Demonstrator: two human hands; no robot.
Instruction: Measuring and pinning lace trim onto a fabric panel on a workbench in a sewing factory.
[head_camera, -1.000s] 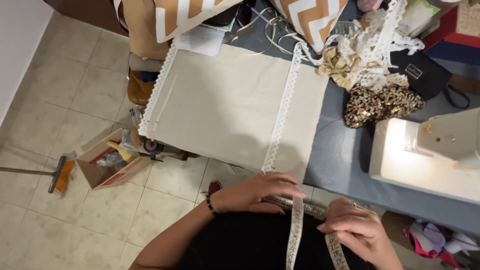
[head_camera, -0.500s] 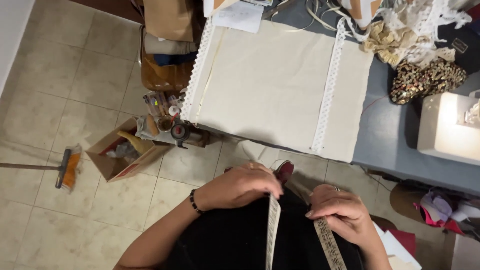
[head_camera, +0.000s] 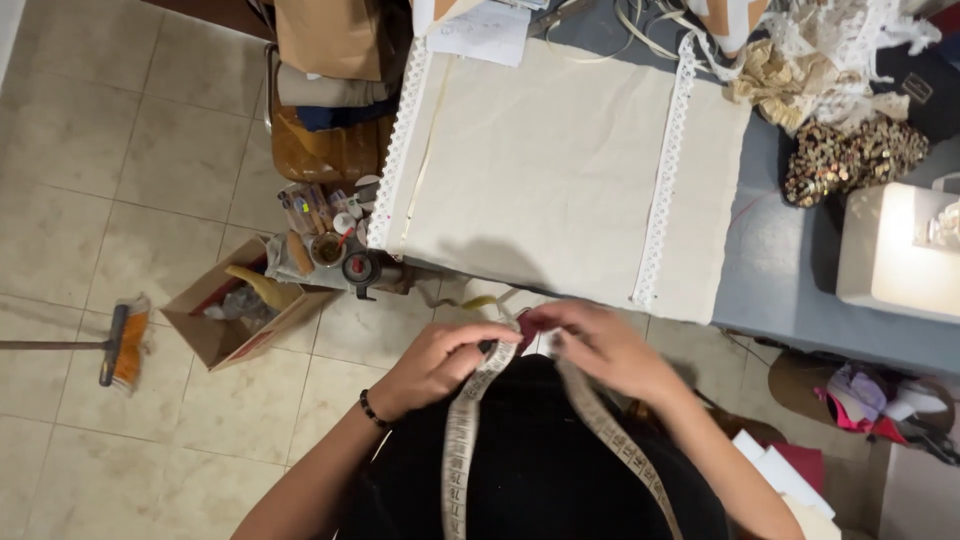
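Note:
A pale measuring tape (head_camera: 462, 440) hangs in two strands over my black lap. My left hand (head_camera: 440, 362) pinches the left strand near its top. My right hand (head_camera: 605, 348) holds the other strand (head_camera: 612, 432), which runs down to the right. Both hands meet close together just below the table's front edge. Beyond them a cream fabric panel (head_camera: 545, 165) with two white lace strips (head_camera: 662, 180) lies flat on the grey table (head_camera: 785, 275).
A lit white sewing machine (head_camera: 900, 250) stands at the table's right. Sequined fabric (head_camera: 850, 160) and lace scraps pile at the back right. On the tiled floor are a cardboard box (head_camera: 235, 315), a broom (head_camera: 110, 345), small jars and a brown bag (head_camera: 320, 150).
My view has shifted, so the table sits further up and right. My hands have come together at the middle, raising the tape's two strands between them.

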